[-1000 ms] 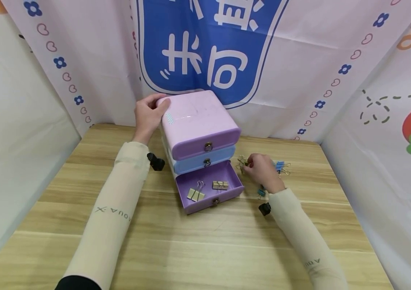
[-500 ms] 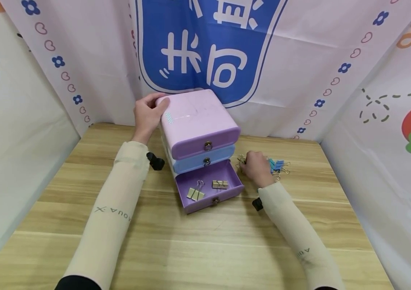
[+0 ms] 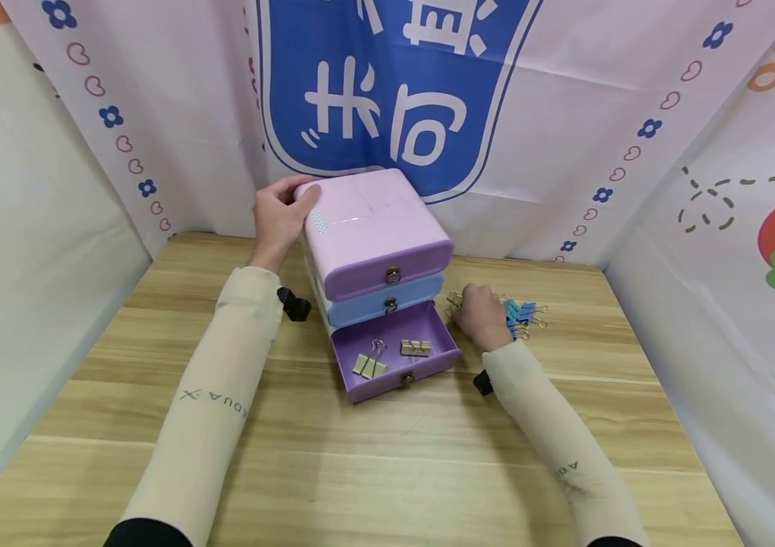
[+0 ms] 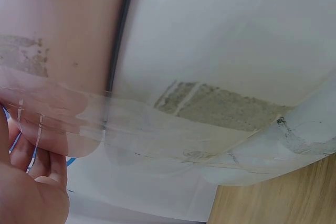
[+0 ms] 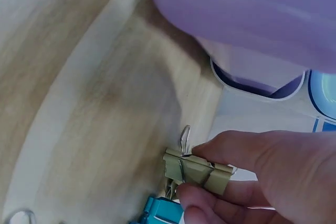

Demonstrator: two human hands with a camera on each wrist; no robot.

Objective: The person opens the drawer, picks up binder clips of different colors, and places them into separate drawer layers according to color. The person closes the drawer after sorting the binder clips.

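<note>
A small plastic drawer chest point(image 3: 374, 213) with a pink top stands at the back of the table. My left hand point(image 3: 279, 220) grips its back left corner, thumb on top; the left wrist view shows the fingers point(image 4: 44, 163) bent behind the edge. The purple bottom drawer point(image 3: 359, 393) is pulled out. Inside lie two gold binder clips, one with handles raised point(image 3: 368, 367) and another flatter clip point(image 3: 415, 348). Right of the drawer, my right hand point(image 3: 485, 315) pinches a gold binder clip point(image 5: 199, 170) between thumb and fingers, with a teal clip point(image 5: 163, 211) close below.
Blue and teal binder clips point(image 3: 527, 311) lie on the wooden table point(image 3: 387, 471) just right of my right hand. The blue middle drawer point(image 3: 387, 300) and the purple top drawer point(image 3: 360, 281) are closed. A printed cloth point(image 3: 524, 220) hangs right behind the chest.
My right hand has shifted slightly left and inward toward the gold clips, uncovering more of the blue and teal clips. The left hand and chest stay in place.
</note>
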